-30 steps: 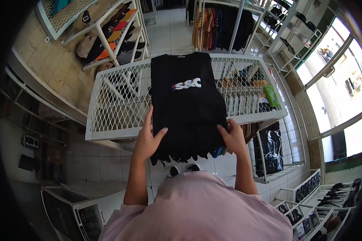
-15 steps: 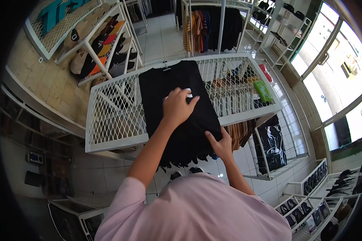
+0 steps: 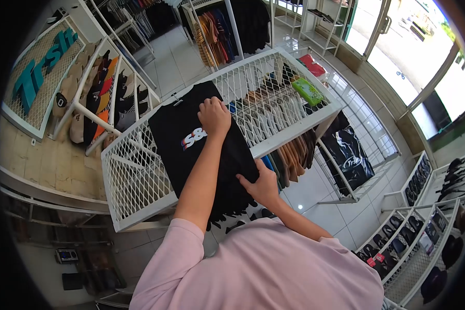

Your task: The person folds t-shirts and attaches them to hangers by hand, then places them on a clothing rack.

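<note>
Shirt (image 3: 173, 132) on rack (image 3: 147, 211), under both hands. My left hand (image 3: 214, 117): fingers curled on it beside print (image 3: 194, 138), can't tell if pinching. My right hand (image 3: 261, 184) pinches its side edge, thumb on top.

One camera is looking out from the wearer's head, facing forward and steeply down. It is sitting close above the pink shirt (image 3: 263, 263) on the wearer's torso, which is filling the bottom edge. The left hand (image 3: 214, 114) and right hand (image 3: 263, 183) are showing around the middle, over the mesh table (image 3: 294, 127). The view is leaning, so the table is running from near left up to far right. A wide, curving lens is taking in the cap rack (image 3: 95, 119) at left, hanging clothes (image 3: 217, 36) far off and bright glass doors (image 3: 398, 51) at right, with darkness rounding the corners.
</note>
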Demonstrator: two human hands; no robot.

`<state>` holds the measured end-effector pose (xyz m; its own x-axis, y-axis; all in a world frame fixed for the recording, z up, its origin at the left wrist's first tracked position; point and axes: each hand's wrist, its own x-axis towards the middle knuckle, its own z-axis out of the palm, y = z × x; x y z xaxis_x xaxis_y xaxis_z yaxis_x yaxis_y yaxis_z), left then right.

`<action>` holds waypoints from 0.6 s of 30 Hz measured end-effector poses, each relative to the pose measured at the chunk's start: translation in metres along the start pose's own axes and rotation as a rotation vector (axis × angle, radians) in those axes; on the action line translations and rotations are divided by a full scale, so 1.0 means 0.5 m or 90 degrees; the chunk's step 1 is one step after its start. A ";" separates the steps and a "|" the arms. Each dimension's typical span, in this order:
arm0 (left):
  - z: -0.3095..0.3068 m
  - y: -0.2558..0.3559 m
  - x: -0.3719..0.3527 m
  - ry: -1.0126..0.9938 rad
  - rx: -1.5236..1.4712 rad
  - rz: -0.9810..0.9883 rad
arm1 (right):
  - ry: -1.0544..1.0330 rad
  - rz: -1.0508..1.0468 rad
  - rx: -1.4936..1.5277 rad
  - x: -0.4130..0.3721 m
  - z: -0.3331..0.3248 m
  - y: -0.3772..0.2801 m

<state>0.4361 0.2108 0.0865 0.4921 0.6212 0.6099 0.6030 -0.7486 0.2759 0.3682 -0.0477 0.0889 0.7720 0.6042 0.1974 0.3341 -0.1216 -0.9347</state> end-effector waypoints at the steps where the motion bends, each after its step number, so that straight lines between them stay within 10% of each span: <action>1: 0.002 -0.002 0.002 0.002 -0.030 -0.012 | 0.015 -0.041 -0.028 -0.002 0.009 0.011; 5: -0.007 -0.078 0.034 -0.020 -0.397 -0.211 | 0.035 -0.194 -0.059 -0.007 0.014 -0.027; 12: -0.122 -0.319 -0.016 -0.016 -0.824 -0.452 | -0.298 -0.425 0.030 0.003 0.081 -0.130; 18: -0.113 -0.324 -0.059 0.038 -0.847 -0.432 | -0.099 -0.332 -0.013 0.276 0.169 -0.143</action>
<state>0.2881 0.3007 0.0658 0.3144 0.9427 0.1117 -0.3152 -0.0073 0.9490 0.4055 0.1110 0.1578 0.4131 0.6974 0.5856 0.6631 0.2104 -0.7183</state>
